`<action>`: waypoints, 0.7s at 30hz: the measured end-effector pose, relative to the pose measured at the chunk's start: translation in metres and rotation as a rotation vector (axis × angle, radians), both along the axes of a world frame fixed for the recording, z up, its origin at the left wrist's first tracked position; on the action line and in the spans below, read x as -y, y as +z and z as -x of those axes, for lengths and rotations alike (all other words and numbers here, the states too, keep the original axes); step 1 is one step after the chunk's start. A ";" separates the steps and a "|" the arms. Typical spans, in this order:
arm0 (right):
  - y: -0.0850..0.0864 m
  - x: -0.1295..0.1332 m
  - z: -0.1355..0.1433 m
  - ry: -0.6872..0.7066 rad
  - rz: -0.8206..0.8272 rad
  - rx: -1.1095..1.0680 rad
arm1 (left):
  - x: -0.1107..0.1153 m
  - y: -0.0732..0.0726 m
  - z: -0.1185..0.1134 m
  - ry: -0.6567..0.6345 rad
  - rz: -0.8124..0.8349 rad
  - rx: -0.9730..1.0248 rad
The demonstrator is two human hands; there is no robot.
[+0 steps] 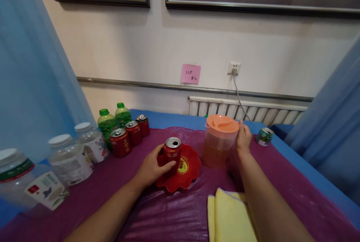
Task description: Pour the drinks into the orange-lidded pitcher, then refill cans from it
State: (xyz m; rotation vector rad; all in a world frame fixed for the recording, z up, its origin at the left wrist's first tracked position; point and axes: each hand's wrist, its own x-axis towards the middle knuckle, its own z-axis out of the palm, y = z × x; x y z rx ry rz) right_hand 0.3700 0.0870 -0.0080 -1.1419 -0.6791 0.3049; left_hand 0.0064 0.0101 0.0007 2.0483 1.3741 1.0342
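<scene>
My left hand (153,166) is wrapped round a red drink can (172,150), which is upright with its top opened. The can is at the left part of a red scalloped plate (192,171) with a yellow emblem. To the right of the plate, my right hand (243,137) grips the handle side of a clear plastic pitcher (216,151) with an orange lid. Yellowish liquid fills its lower part. The pitcher stands upright, apart from the can. The handle itself is mostly hidden by my fingers. Below it lies a folded yellow cloth (232,219).
At the left stand several clear jars with white lids (71,161), two green-capped bottles (107,126) and three red cans (120,142). A short green can (264,137) is at the right. Behind the purple-covered table (168,215) are a radiator (261,114) and a plugged-in cord (238,94).
</scene>
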 end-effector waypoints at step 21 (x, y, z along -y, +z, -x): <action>-0.002 0.010 0.012 0.366 -0.032 -0.276 | 0.005 0.002 -0.005 -0.055 0.035 0.020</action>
